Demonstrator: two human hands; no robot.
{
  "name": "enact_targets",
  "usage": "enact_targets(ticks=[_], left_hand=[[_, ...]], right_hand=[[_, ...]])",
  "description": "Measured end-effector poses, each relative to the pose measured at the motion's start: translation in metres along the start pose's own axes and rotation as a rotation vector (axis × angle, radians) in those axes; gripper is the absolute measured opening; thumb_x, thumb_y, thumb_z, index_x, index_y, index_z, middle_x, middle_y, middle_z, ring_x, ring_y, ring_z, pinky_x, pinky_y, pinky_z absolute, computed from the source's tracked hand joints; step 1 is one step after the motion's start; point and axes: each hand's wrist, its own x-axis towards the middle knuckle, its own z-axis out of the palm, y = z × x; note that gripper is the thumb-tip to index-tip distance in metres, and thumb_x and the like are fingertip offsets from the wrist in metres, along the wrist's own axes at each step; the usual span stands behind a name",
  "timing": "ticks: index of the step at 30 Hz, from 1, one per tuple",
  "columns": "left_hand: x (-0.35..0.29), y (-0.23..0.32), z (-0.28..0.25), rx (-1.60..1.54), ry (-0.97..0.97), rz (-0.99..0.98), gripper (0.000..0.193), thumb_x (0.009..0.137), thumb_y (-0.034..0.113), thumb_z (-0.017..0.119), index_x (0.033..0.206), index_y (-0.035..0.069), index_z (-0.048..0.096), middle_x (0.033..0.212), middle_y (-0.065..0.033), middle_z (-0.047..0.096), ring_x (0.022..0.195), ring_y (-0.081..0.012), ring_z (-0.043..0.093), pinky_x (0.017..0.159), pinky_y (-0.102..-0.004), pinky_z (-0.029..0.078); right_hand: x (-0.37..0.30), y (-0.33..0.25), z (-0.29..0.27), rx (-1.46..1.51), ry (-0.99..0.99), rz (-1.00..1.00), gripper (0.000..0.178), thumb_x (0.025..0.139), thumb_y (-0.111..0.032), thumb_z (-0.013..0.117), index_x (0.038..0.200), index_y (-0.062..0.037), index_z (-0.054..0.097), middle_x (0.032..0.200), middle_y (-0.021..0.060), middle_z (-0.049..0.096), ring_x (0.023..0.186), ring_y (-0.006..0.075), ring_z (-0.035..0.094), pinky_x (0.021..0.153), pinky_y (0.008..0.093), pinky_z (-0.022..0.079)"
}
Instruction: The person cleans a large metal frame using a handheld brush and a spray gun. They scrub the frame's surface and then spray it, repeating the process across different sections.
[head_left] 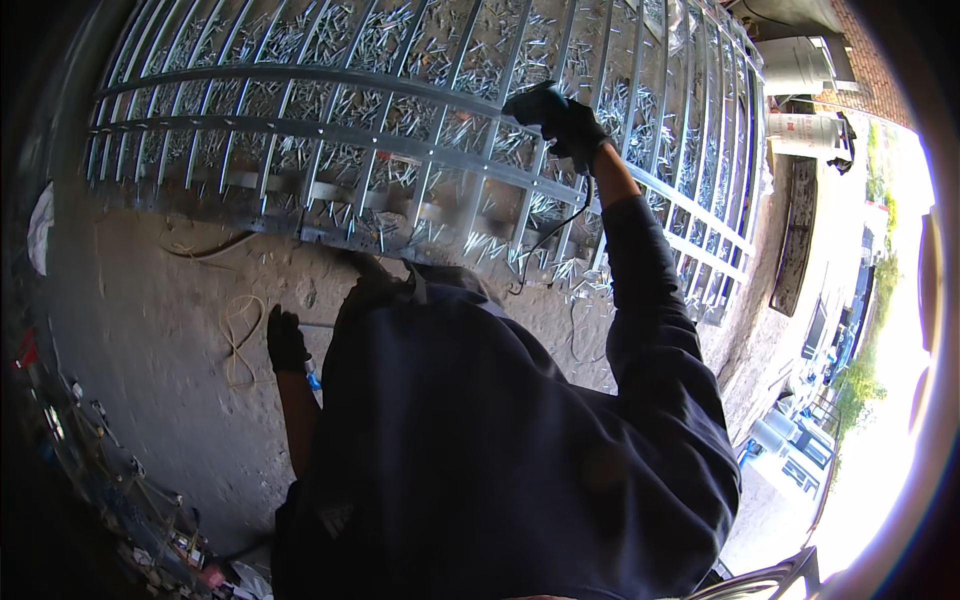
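My right hand, in a black glove, reaches out over a galvanized metal fence panel. It is closed around a dark corded power tool, whose front end is at the panel's upper rail. From beneath that hand a black cord trails down past the lower rail. My left hand, also in a black glove, hangs low beside my body, away from the panel. Its fingers look loosely apart, with nothing visible in them. Close to the left wrist is a small blue object, its kind unclear.
Many short metal pieces lie strewn beneath and between the bars. A pale loop of cord lies on the concrete floor. White buckets stand at the far right. Assorted clutter lines the lower left.
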Motion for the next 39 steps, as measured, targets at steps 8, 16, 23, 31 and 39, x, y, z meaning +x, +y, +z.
enact_targets(ticks=[8, 16, 23, 31, 39], left_hand=[[-0.025, -0.062, -0.026, -0.034, 0.011, -0.169, 0.044, 0.105, 0.019, 0.05, 0.149, 0.017, 0.045, 0.09, -0.0027, 0.06, 0.06, -0.013, 0.051, 0.048, -0.0272, 0.045], [-0.004, -0.034, 0.001, -0.335, -0.256, -0.342, 0.034, 0.107, 0.02, 0.051, 0.14, 0.011, 0.052, 0.088, -0.0011, 0.06, 0.074, -0.0155, 0.055, 0.065, -0.0298, 0.051], [-0.038, 0.078, 0.097, 0.161, 0.006, -0.281, 0.025, 0.103, 0.033, 0.057, 0.116, 0.014, 0.066, 0.065, 0.0063, 0.049, 0.053, -0.0052, 0.043, 0.05, -0.0193, 0.035], [-0.014, 0.172, 0.347, 0.286, -0.639, 0.17, 0.029, 0.106, 0.02, 0.052, 0.127, 0.008, 0.067, 0.066, 0.0069, 0.045, 0.05, -0.002, 0.039, 0.046, -0.0208, 0.031], [-0.013, 0.176, 0.709, 0.624, -0.843, 1.157, 0.025, 0.105, 0.033, 0.057, 0.113, 0.012, 0.069, 0.1, -0.0069, 0.074, 0.097, -0.0217, 0.069, 0.09, -0.0368, 0.052]], right_hand=[[0.014, -0.002, -0.008, -0.004, -0.051, -0.078, 0.032, 0.097, -0.037, 0.065, 0.105, -0.0056, 0.068, 0.08, 0.0056, 0.069, 0.064, 0.0181, 0.067, 0.055, 0.0333, 0.059], [0.013, -0.006, -0.012, 0.063, -0.097, -0.125, 0.029, 0.084, -0.02, 0.078, 0.109, -0.0072, 0.07, 0.082, 0.0068, 0.073, 0.064, 0.0161, 0.07, 0.046, 0.0321, 0.055], [0.035, 0.007, -0.013, -0.13, -0.107, -0.118, 0.02, 0.083, -0.021, 0.076, 0.103, -0.0166, 0.073, 0.091, 0.0056, 0.074, 0.076, 0.0234, 0.072, 0.066, 0.0351, 0.06], [0.008, -0.067, -0.001, -0.282, -0.159, -0.092, 0.036, 0.094, -0.041, 0.064, 0.114, -0.0102, 0.067, 0.078, 0.0074, 0.07, 0.063, 0.0173, 0.068, 0.055, 0.0354, 0.056], [0.039, -0.06, 0.011, -0.253, -0.145, 0.023, 0.047, 0.093, -0.058, 0.06, 0.095, -0.0134, 0.076, 0.078, 0.0072, 0.072, 0.064, 0.0158, 0.065, 0.059, 0.0333, 0.051]])
